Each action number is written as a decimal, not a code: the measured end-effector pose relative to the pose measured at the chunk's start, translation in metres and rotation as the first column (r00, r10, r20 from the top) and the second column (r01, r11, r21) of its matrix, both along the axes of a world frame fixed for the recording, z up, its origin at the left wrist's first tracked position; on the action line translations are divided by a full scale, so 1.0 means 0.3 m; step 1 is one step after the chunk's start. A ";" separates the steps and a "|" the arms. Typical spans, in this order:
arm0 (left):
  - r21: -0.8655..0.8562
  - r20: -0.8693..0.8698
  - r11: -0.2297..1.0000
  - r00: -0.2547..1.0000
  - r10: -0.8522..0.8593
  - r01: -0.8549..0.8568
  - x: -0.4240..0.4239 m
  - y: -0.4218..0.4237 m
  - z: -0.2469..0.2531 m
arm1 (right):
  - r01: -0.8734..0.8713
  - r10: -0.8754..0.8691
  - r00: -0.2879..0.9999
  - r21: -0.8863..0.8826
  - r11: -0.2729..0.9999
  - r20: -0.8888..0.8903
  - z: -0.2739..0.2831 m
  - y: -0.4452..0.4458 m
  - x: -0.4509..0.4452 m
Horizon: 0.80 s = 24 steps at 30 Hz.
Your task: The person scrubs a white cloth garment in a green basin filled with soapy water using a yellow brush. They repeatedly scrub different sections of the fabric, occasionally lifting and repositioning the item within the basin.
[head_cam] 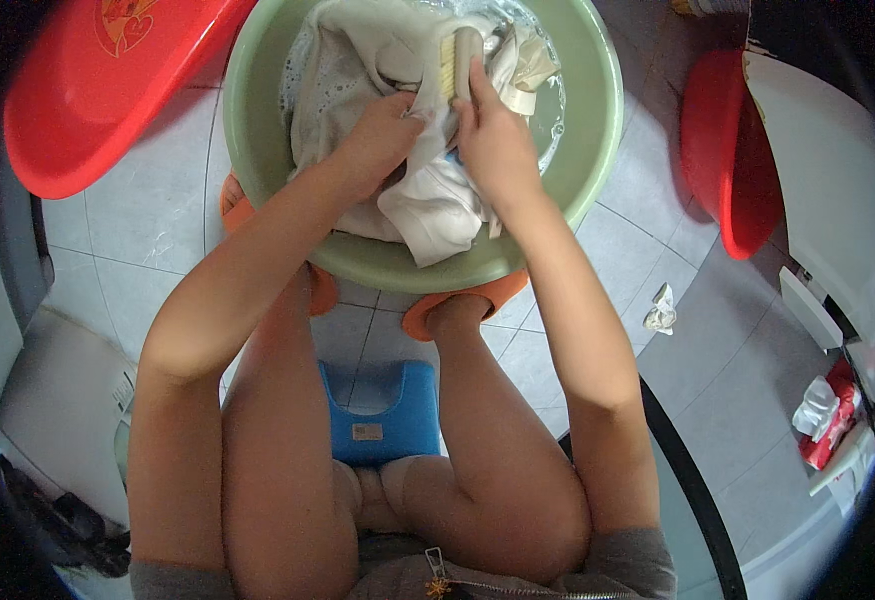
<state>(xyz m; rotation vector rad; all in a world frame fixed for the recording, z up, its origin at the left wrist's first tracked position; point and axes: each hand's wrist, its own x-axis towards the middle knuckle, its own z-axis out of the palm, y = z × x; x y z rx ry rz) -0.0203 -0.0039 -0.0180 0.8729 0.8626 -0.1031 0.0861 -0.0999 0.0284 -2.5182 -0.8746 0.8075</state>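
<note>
A large pale green plastic basin (422, 277) stands on the floor before me, with soapy water (554, 142) in it. Wet white fabric (347, 67) fills much of the basin, bunched and partly under suds. My left hand (389, 131) grips a fold of this cloth near the middle. In my right hand (494, 142) is a scrub brush (469, 56) with a light back and yellowish bristles. Its bristles face left, against a raised strip of the cloth. A beige piece of fabric (531, 67) lies at the right of the basin.
A red plastic basin (130, 112) leans at the upper left, another red basin (734, 157) at the right. A blue plastic stool (385, 427) is beneath me. Crumpled tissue (661, 311) lies on the tiled floor (145, 217). A red tissue pack (831, 420) sits at the far right.
</note>
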 end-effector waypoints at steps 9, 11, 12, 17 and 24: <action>0.043 -0.030 0.989 0.990 -0.137 0.139 -0.014 0.023 0.026 | -0.182 0.191 0.976 0.099 0.978 -0.101 0.097 -0.069 -0.071; 0.093 -0.004 0.962 0.966 -0.257 0.256 -0.035 0.042 -0.028 | -0.213 0.216 0.976 0.082 0.974 -0.033 0.083 -0.018 -0.028; 0.138 0.006 0.951 0.960 -0.279 0.276 -0.022 0.043 -0.019 | -0.219 0.218 0.976 0.075 0.973 0.027 0.052 0.001 0.001; -0.007 0.071 0.994 0.991 -0.110 0.111 -0.007 0.004 0.051 | -0.155 0.154 0.988 0.049 0.987 0.021 -0.006 0.042 0.057; 0.227 -0.059 0.936 0.963 -0.261 0.268 -0.046 0.022 0.029 | -0.292 0.293 0.952 0.022 0.956 -0.085 0.129 -0.047 -0.069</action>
